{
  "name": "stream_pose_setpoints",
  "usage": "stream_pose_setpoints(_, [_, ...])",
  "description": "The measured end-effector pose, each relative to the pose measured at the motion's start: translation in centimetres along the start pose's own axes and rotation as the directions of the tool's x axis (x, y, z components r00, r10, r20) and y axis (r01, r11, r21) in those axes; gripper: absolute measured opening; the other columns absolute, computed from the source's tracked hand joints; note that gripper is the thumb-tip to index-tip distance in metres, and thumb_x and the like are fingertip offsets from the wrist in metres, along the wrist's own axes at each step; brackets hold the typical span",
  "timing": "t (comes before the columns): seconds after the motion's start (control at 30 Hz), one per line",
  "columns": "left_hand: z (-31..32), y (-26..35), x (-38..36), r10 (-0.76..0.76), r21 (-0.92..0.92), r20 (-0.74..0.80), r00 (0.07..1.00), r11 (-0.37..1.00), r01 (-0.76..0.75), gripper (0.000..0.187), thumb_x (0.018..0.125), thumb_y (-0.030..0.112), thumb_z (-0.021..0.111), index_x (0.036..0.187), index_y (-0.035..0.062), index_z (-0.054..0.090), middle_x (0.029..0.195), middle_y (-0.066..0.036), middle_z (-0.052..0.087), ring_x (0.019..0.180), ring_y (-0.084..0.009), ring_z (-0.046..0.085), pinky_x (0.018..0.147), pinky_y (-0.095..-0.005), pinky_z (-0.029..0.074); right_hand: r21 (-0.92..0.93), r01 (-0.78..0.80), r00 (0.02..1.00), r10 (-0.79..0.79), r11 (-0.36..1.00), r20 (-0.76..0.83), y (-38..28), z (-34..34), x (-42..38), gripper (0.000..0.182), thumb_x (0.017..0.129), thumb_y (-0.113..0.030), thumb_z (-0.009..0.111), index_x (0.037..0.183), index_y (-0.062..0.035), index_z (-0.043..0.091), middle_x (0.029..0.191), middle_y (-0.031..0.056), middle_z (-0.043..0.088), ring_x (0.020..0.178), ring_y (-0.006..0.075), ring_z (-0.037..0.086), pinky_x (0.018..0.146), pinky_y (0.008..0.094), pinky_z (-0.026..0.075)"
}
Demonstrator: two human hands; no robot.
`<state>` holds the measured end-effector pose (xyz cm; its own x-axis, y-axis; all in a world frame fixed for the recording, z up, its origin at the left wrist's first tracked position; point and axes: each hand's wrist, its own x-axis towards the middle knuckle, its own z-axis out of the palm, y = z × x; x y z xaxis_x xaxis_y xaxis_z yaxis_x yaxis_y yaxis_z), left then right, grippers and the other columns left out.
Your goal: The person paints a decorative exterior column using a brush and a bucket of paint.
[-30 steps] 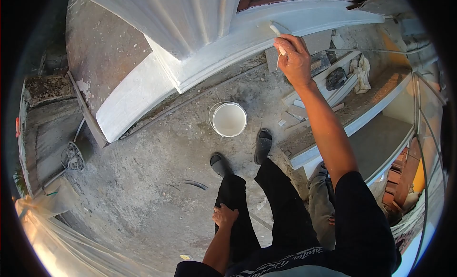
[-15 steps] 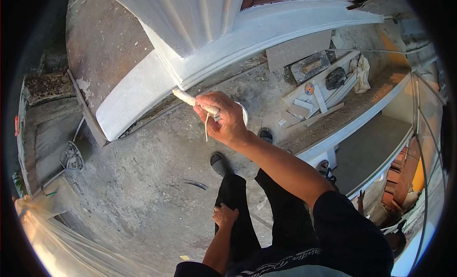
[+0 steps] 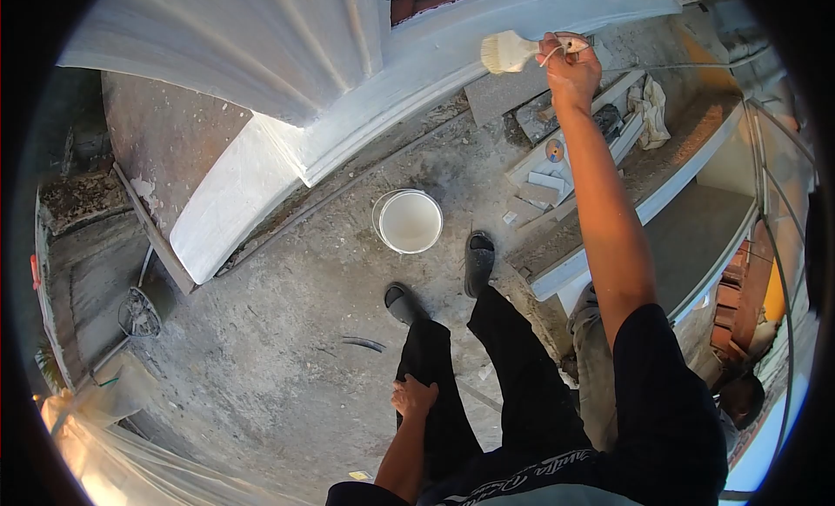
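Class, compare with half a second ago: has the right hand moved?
Yes: the right hand no longer covers part of the bucket; it has moved up and to the right of it.

Flat cream-bristled paintbrush [image 3: 511, 53]: held in right grip [image 3: 571, 67]. Round white bucket [image 3: 410, 251]: upright on floor, pale inside.

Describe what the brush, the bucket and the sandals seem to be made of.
Brush: pale bristles, natural or synthetic, visibly fibrous; the handle is probably wood, pale and rigid-looking.
Bucket: likely smooth white plastic, from its even, rounded rim.
Sandals: dark matte rubber or foam, judging by their dull, molded look.
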<state>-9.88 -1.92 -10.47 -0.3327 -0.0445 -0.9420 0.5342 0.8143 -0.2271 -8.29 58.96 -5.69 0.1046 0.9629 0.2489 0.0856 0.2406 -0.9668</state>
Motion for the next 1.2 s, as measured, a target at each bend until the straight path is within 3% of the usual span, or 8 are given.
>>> stream_pose_setpoints(0.07, [0.4,-0.1,-0.1,0.0,0.013,-0.02,1.0,1.0,0.0,0.073,0.074,0.047,0.07,0.129,0.0035,0.051,0.127,-0.022,0.05,0.116,-0.0386,0.056,0.097,-0.0456,0.045,-0.325,0.271,0.961,-0.277,0.906,0.029,0.7,-3.6,4.0,0.011,0.084,-0.008,0.073,0.092,-0.0031,0.068,0.077,0.0043,0.067,0.064,0.0127,0.063,0.06,0.0266,0.051])
stream_pose_setpoints(0.2, [0.1,0.5,0.0,-0.011,0.012,-0.014,1.0,1.0,0.011,0.074,0.074,0.047,0.07,0.131,0.0033,0.051,0.128,-0.022,0.05,0.116,-0.0385,0.056,0.097,-0.0455,0.046,-0.527,0.53,0.841,-0.492,0.664,0.227,-0.2,-4.9,4.9,0.021,0.08,-0.007,0.071,0.101,-0.0088,0.07,0.091,0.0103,0.068,0.074,0.0229,0.068,0.066,0.0325,0.055])
stream_pose_setpoints(0.37, [-1.1,1.2,-0.3,-0.033,0.021,0.049,0.998,0.999,0.032,0.08,0.074,0.05,0.073,0.135,0.0032,0.048,0.135,-0.024,0.047,0.12,-0.0388,0.055,0.1,-0.0449,0.046,-0.371,0.654,0.745,-0.48,0.659,0.462,-0.6,0.1,-6.2,0.032,0.068,0.003,0.067,0.098,-0.0081,0.065,0.094,0.0095,0.061,0.088,0.0304,0.062,0.072,0.0402,0.054])
stream_pose_setpoints(0.53, [-1.2,1.8,-0.2,-0.026,0.039,0.038,0.999,0.999,0.025,0.079,0.074,0.05,0.072,0.134,0.0028,0.049,0.134,-0.024,0.048,0.118,-0.0391,0.055,0.099,-0.045,0.047,0.028,0.445,0.686,-0.361,0.895,0.631,-6.3,3.3,-21.4,0.034,0.07,0.005,0.071,0.1,-0.0082,0.061,0.097,0.0063,0.059,0.084,0.0245,0.061,0.068,0.0351,0.054])
stream_pose_setpoints(0.63, [-1.0,1.8,0.1,-0.024,0.054,0.039,0.999,0.998,0.022,0.079,0.074,0.049,0.072,0.134,0.0025,0.049,0.132,-0.024,0.048,0.118,-0.0394,0.056,0.099,-0.0452,0.047,0.219,0.309,0.723,-0.378,0.925,0.578,-7.1,4.4,-23.9,0.031,0.073,0.005,0.073,0.099,-0.0081,0.062,0.094,0.0053,0.061,0.08,0.0219,0.064,0.066,0.032,0.055])
stream_pose_setpoints(0.9, [-1.2,1.9,0.2,-0.023,0.051,0.043,0.999,0.998,0.021,0.078,0.074,0.049,0.072,0.133,0.0029,0.05,0.13,-0.023,0.049,0.118,-0.0395,0.055,0.099,-0.0455,0.047,0.215,0.119,0.839,-0.214,0.969,0.5,-1.8,3.9,-15.6,0.014,0.088,-0.004,0.071,0.1,-0.0012,0.065,0.097,0.0079,0.069,0.087,0.0141,0.067,0.074,0.0249,0.055])
stream_pose_setpoints(0.97, [-0.8,1.7,0.4,-0.026,0.065,0.034,0.999,0.998,0.024,0.078,0.074,0.05,0.071,0.133,0.0033,0.05,0.131,-0.023,0.049,0.119,-0.0395,0.055,0.099,-0.0456,0.047,0.126,-0.2,0.91,0.137,0.972,0.39,-0.6,2.0,-12.2,0.013,0.086,-0.008,0.074,0.097,-0.0032,0.066,0.087,0.0037,0.068,0.077,0.0081,0.062,0.064,0.0222,0.05])
stream_pose_setpoints(1.2, [-0.6,1.3,0.2,-0.02,0.045,0.024,1.0,0.999,0.018,0.074,0.075,0.049,0.069,0.131,0.0034,0.05,0.132,-0.024,0.048,0.118,-0.0386,0.055,0.098,-0.045,0.045,-0.23,0.365,0.931,-0.354,0.902,0.089,1.8,-5.2,-1.0,0.012,0.086,-0.008,0.074,0.096,-0.005,0.069,0.092,0.0055,0.068,0.079,0.0132,0.064,0.066,0.0256,0.053])
